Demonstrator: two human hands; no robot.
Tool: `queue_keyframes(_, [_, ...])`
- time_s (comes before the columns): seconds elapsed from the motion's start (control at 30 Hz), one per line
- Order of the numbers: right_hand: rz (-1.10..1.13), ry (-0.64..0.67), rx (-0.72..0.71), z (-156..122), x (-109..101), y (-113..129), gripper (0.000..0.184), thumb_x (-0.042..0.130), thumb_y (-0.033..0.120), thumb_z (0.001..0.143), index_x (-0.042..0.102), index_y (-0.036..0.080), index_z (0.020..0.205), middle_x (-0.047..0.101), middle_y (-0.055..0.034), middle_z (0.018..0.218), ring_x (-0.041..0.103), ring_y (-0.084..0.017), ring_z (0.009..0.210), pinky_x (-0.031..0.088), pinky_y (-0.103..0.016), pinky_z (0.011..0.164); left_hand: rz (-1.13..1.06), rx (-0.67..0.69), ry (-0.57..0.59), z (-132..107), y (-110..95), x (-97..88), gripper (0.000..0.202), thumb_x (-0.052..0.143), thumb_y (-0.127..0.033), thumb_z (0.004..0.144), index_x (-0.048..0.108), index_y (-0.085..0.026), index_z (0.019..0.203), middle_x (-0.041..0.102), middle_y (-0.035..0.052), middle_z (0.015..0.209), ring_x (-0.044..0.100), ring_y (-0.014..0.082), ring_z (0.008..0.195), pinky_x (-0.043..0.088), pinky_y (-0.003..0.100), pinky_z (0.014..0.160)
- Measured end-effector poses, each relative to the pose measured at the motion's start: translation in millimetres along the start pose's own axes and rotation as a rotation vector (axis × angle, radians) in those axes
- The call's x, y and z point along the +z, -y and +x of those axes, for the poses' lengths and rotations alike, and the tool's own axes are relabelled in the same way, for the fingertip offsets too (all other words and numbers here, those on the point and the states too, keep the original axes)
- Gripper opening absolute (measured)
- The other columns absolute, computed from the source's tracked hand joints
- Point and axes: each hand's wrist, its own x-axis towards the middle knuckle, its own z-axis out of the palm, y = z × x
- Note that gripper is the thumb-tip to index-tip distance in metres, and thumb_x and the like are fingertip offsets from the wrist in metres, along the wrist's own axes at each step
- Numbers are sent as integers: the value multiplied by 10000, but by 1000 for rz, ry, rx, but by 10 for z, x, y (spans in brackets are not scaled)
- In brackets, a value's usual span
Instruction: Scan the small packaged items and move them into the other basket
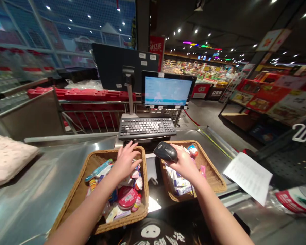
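Observation:
My right hand (184, 160) is wrapped round a black handheld barcode scanner (165, 150), held above the right wicker basket (214, 177). White and purple wrapped snacks (181, 185) lie in that basket, partly under my hand. Over the far side of the left wicker basket (73, 190) hovers my left hand (126, 159), fingers spread and holding nothing. Several packaged sweets fill this basket, among them a round red container (127, 197) with a barcode label and a blue tube-shaped pack (99, 170). My left forearm hides part of the contents.
Behind the baskets stand a black keyboard (148, 126) and a lit monitor (169, 91), with a second screen (124, 68) turned away. A pale spotted bag (9, 158) lies at left. Printed paper (248, 175) and a red-labelled bottle (295, 200) lie at right.

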Motion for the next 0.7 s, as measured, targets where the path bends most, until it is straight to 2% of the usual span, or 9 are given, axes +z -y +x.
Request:
queue_keyframes(0.1, [-29, -74, 49, -102, -218, -177, 350, 659, 248, 780, 654, 214, 1128, 676, -95, 1199, 608, -286, 1145, 466, -456, 991, -49, 115, 53, 247, -342, 151, 217, 601, -365, 874, 691, -244, 1030, 464, 91, 1490, 277, 329, 1453, 182, 661, 1147])
queue_keyframes(0.2, [-60, -142, 98, -209, -431, -353, 384, 663, 272, 776, 645, 210, 1155, 672, -101, 1216, 608, -289, 1157, 465, -442, 1008, -78, 233, 107, 474, -688, 377, 234, 596, -376, 881, 693, -243, 1045, 467, 92, 1487, 260, 330, 1458, 158, 663, 1153])
queue_keyframes(0.3, [-102, -197, 161, -306, -603, -529, 433, 664, 326, 772, 632, 199, 1185, 667, -119, 1235, 587, -319, 1202, 393, -512, 1082, -93, 321, 167, 677, -1016, 673, 246, 602, -370, 869, 697, -220, 1039, 463, 119, 1486, 249, 351, 1457, 158, 672, 1147])
queue_keyframes(0.4, [-130, -216, 207, -384, -728, -698, 411, 650, 348, 771, 646, 198, 1154, 659, -130, 1255, 571, -338, 1226, 324, -589, 1110, -103, 374, 241, 839, -1309, 997, 332, 626, -303, 817, 667, -199, 1130, 419, 157, 1507, 247, 375, 1451, 170, 683, 1137])
queue_keyframes(0.53, [-142, -237, 233, -462, -845, -897, 428, 641, 345, 774, 633, 191, 1174, 644, -145, 1280, 557, -329, 1248, 321, -592, 1109, -102, 408, 321, 998, -1625, 1419, 294, 606, -254, 795, 695, -168, 1062, 419, 181, 1500, 277, 400, 1431, 164, 676, 1142])
queue_keyframes(0.63, [-140, -246, 245, -499, -912, -1026, 451, 640, 338, 776, 613, 190, 1202, 651, -140, 1267, 558, -316, 1251, 302, -578, 1128, -117, 449, 320, 1103, -1822, 1716, 363, 515, -209, 849, 641, -202, 1188, 426, 138, 1508, 316, 350, 1421, 150, 620, 1172])
queue_keyframes(0.7, [-137, -245, 253, -513, -953, -1099, 448, 639, 330, 773, 615, 184, 1196, 657, -141, 1258, 558, -319, 1253, 283, -584, 1137, -131, 511, 331, 1170, -1936, 1894, 369, 494, -225, 867, 628, -229, 1211, 470, 107, 1481, 353, 323, 1401, 163, 559, 1189])
